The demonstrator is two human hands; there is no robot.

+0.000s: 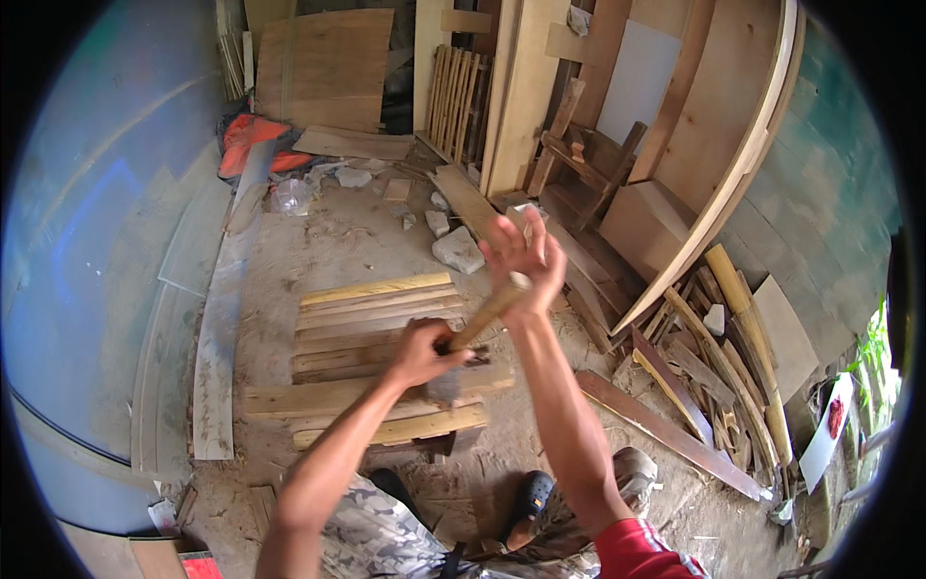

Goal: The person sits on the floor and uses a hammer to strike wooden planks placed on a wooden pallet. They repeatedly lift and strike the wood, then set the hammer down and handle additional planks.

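A hammer (490,315) with a thick wooden handle slants up to the right over the slats. My left hand (424,353) is closed around its lower end, by a dark, blurred head. Beside the handle's upper end, my right hand (529,262) is open with its fingers spread; whether the palm touches the handle I cannot tell. Below both hands, a slatted wooden panel (376,301) of several narrow strips rests low over the ground. A thicker board (313,399) lies across its near part, partly hidden by my left forearm.
Long planks (217,357) lie along the blue wall on the left. Stone chunks (457,250) and scraps litter the dirt floor ahead. To the right are a large leaning wooden frame (709,207), a scrap wood pile (728,376) and a long dark board (666,434). My feet stand close to the slats.
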